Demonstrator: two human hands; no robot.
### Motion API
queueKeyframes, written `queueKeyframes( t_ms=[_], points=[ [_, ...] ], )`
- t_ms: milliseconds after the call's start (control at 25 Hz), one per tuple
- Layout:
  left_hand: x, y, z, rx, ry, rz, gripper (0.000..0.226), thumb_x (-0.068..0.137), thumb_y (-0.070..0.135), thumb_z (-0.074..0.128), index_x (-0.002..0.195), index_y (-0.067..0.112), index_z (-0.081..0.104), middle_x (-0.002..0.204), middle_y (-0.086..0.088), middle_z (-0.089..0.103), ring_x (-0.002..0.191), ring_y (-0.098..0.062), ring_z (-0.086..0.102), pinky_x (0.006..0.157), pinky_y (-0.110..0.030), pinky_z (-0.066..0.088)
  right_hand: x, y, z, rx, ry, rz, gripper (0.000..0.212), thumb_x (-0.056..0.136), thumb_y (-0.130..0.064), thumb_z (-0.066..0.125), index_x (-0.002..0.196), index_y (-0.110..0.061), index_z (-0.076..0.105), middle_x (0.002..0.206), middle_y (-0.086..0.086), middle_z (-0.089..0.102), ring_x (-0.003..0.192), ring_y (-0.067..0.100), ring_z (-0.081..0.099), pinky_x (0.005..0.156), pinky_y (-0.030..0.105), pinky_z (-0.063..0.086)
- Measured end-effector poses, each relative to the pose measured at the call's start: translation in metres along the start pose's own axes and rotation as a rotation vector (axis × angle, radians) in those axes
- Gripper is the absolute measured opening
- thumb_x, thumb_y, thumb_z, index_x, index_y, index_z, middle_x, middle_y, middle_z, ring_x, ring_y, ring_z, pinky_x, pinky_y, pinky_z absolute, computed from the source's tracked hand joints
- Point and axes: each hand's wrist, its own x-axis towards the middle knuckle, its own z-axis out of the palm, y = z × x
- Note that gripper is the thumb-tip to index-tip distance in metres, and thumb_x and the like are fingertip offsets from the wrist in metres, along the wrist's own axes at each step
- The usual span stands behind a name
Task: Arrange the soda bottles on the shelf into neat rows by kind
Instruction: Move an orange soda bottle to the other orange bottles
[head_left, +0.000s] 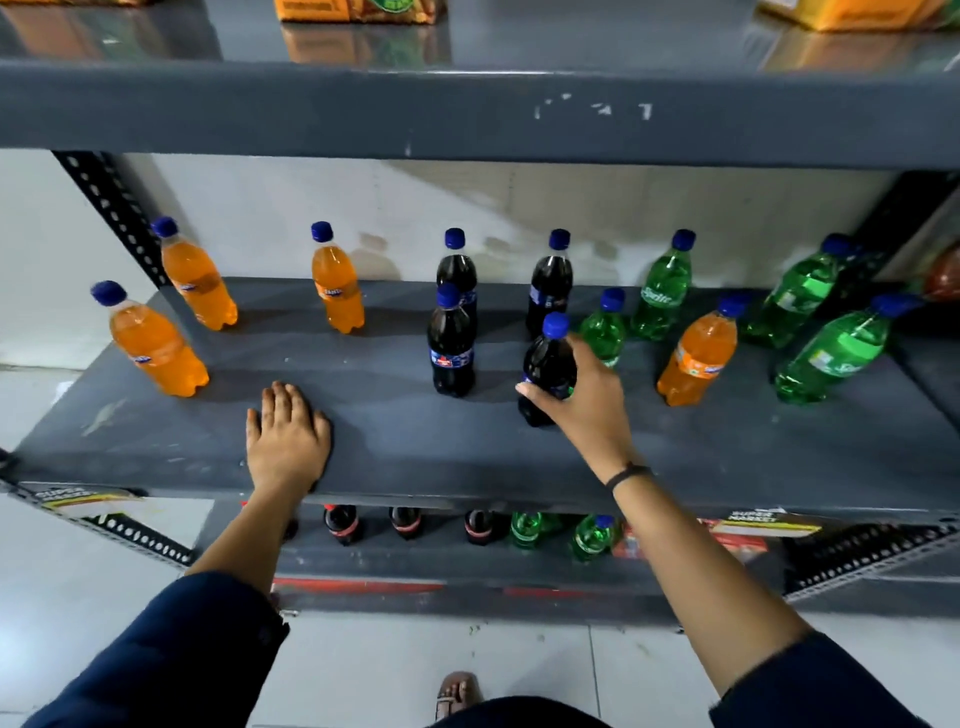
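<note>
On the grey shelf (395, 441) stand blue-capped soda bottles. My right hand (587, 402) grips a dark cola bottle (546, 364) at the front middle. Another cola bottle (451, 348) stands to its left, with two more behind: a left one (457, 267) and a right one (550, 283). Three orange bottles (156, 345) (200, 283) (337, 286) stand at the left, and a fourth orange bottle (698, 356) is among the green bottles (662, 291) (831, 353) at the right. My left hand (288, 436) lies flat on the shelf's front, holding nothing.
The upper shelf's beam (467, 114) overhangs the bottles, with orange packs (358, 10) above it. A lower shelf holds cola bottles (343, 522) and green bottles (527, 527). Perforated posts (114, 208) flank the shelf. My sandalled foot (457, 693) is on the tiled floor.
</note>
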Motion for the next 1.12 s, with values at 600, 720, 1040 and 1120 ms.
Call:
queueKeyframes(
  t_ms=[600,720,1040,1120],
  points=[
    [-0.003,-0.002,0.001,-0.026,0.055,0.019,0.054,0.096,0.027,0.03,0.141,-0.003,0.025,0.153,-0.022,0.023,0.144,-0.032,0.015,0.119,-0.046,0.01,0.006,0.12,-0.073,0.157,0.258,0.438,0.056,0.07,-0.018,0.08,0.115,-0.006,0.049,0.113,0.018,0.065,0.104,0.033,0.061,0.084,0.027,0.042],
    [-0.003,-0.002,-0.001,-0.022,0.054,0.014,0.054,0.095,0.026,0.031,0.141,-0.003,0.025,0.153,-0.022,0.023,0.144,-0.033,0.016,0.119,-0.046,0.011,-0.038,0.098,-0.066,0.146,0.283,0.398,0.044,0.068,-0.025,0.082,0.1,-0.011,0.056,0.087,0.006,0.068,0.081,0.019,0.065,0.074,0.027,0.047],
    [-0.002,-0.002,-0.005,0.029,-0.001,0.004,0.055,0.095,0.022,0.028,0.142,-0.004,0.019,0.154,-0.022,0.021,0.144,-0.032,0.015,0.119,-0.045,0.014,-0.063,-0.056,0.068,0.349,-0.127,0.101,0.049,0.064,-0.031,0.083,0.105,-0.02,0.059,0.091,-0.004,0.071,0.084,0.009,0.067,0.077,0.021,0.052],
    [-0.001,-0.003,-0.003,0.018,0.016,0.009,0.056,0.094,0.021,0.029,0.142,-0.005,0.018,0.153,-0.023,0.021,0.144,-0.032,0.015,0.119,-0.044,0.014,-0.028,-0.091,0.114,0.376,-0.202,0.072,0.05,0.066,-0.026,0.082,0.108,-0.015,0.057,0.097,0.006,0.073,0.089,0.019,0.068,0.078,0.031,0.054]
  ],
)
